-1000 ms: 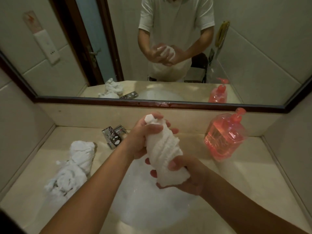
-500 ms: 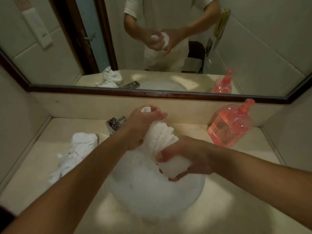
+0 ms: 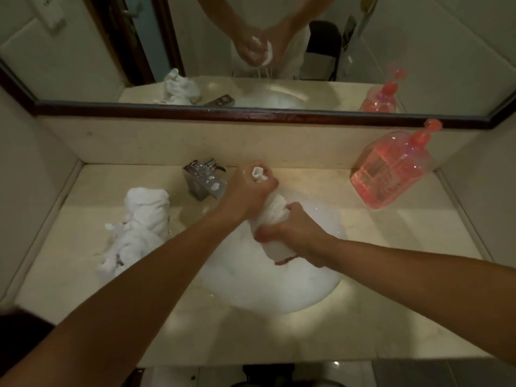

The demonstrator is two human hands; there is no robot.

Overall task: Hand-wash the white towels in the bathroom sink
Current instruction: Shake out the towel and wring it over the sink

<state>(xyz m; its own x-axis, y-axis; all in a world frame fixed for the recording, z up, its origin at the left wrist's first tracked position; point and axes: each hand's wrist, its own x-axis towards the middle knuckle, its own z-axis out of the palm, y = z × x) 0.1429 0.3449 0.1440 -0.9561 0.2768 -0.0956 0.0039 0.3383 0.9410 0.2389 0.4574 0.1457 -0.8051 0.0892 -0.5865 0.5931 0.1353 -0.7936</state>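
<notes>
A twisted white towel [image 3: 272, 212] is held over the foam-filled sink [image 3: 321, 291]. My left hand [image 3: 248, 192] grips its upper end, with a tip of cloth poking out above the fist. My right hand [image 3: 296, 237] grips its lower end, where a small red tag shows. In the mirror, water drips from the towel. A second white towel [image 3: 136, 230] lies crumpled on the counter left of the sink.
A chrome faucet [image 3: 203, 180] stands behind the sink, just left of my left hand. A pink soap pump bottle [image 3: 391, 169] sits at the back right of the beige counter [image 3: 391, 303]. The mirror [image 3: 251, 51] spans the back wall.
Both hands have lowered the towel toward the sink and twisted it tighter. The view has tilted down, showing more of the counter's front edge.
</notes>
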